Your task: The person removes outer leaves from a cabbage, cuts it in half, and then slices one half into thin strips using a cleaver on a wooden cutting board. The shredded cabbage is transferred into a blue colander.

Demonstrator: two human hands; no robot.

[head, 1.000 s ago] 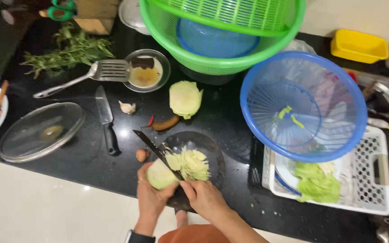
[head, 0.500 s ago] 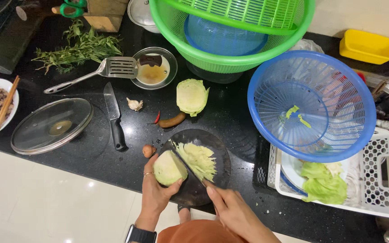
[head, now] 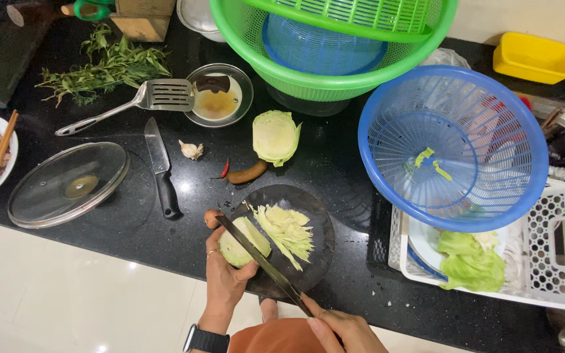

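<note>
A black desk [head: 335, 170] carries everything, and at its back a green basket [head: 335, 72] holds a smaller blue basket [head: 322, 49]. To the right a blue colander [head: 452, 147] overlaps a white crate [head: 557, 261] in which loose green cabbage leaves [head: 469, 261] lie. At the left edge lies a glass lid [head: 67, 185], with a black-handled knife [head: 161, 167] just beside it and a slotted spatula [head: 132, 104] resting across a small glass bowl [head: 220, 98]. Near the front edge sits a round dark cutting board [head: 315, 252] bearing a heap of shredded cabbage [head: 289, 229]. A second cabbage piece [head: 276, 136] stands behind the board. On the board's left side is the cabbage wedge [head: 243, 242]; the left hand [head: 227, 271] curls around it from below, fingers bent and pressing its sides. A long knife [head: 259, 261] lies diagonally across the wedge, and the right hand [head: 341, 330] is closed in a full grip around its handle at the bottom edge of view.
</note>
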